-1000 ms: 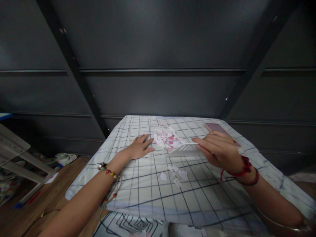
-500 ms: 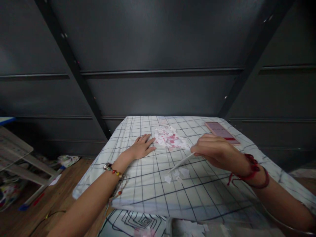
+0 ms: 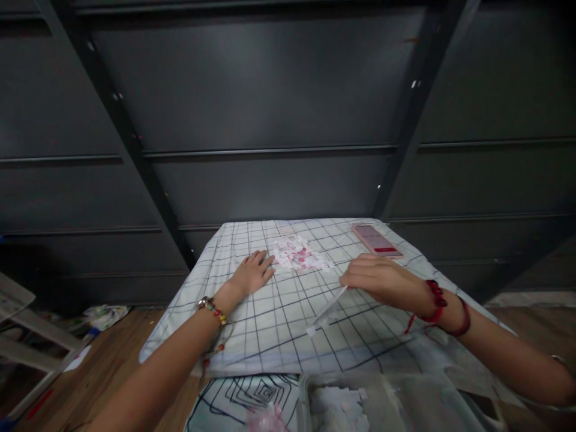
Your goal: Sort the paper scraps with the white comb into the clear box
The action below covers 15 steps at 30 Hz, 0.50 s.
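Note:
My left hand (image 3: 252, 273) lies flat on the checked cloth (image 3: 274, 324), fingers spread. Its fingertips are beside a heap of white and pink paper scraps (image 3: 294, 252). My right hand (image 3: 375, 279) is closed on one end of a thin white strip (image 3: 330, 304), which slants down and left over the cloth. I cannot make out what the strip is made of. A small white scrap (image 3: 311, 330) shows at its lower end; whether it touches the strip is unclear.
A pink-edged phone (image 3: 375, 241) lies at the back right of the table. At the front stands a clear plastic box (image 3: 303, 401) with white paper scraps (image 3: 342, 408) inside. Left of it is a pink translucent bundle (image 3: 267, 419). A dark panelled wall (image 3: 270, 186) rises behind.
The view has shifted, showing more of the plastic box. Several loose scraps lay under the strip before; now only a small one shows by its lower end. My left hand stays flat.

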Each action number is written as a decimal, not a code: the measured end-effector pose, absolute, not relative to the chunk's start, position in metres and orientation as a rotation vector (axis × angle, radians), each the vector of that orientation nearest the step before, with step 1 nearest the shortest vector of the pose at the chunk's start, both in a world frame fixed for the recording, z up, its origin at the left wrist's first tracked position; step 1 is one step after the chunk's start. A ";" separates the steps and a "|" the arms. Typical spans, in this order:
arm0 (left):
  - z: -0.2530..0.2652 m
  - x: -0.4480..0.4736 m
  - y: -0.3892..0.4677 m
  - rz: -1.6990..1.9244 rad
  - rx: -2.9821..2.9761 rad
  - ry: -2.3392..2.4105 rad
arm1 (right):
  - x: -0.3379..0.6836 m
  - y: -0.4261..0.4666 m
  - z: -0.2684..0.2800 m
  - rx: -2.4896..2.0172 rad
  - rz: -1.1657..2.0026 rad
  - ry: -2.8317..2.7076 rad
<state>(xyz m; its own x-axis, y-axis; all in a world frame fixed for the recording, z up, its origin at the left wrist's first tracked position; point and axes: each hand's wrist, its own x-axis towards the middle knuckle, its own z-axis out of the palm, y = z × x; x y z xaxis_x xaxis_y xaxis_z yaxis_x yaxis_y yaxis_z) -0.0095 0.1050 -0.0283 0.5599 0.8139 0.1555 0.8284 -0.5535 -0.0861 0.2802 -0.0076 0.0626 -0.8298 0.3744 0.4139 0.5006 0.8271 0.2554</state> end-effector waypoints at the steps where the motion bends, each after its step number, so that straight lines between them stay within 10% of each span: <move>1: -0.026 -0.008 0.101 -0.152 -2.620 -1.409 | 0.282 -0.010 0.063 -0.677 -0.521 -2.631; 15: -0.021 -0.020 0.069 -0.451 -2.797 -1.294 | 0.263 -0.037 0.060 -0.998 -0.698 -2.674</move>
<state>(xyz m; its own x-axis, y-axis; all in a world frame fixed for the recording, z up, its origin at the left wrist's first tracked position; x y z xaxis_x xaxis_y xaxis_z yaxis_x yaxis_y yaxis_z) -0.0203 0.0688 -0.0212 0.6130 0.7421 0.2713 0.7498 -0.6546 0.0964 0.2628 -0.0374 0.0603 -0.7509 0.5638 0.3439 0.6599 0.6600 0.3591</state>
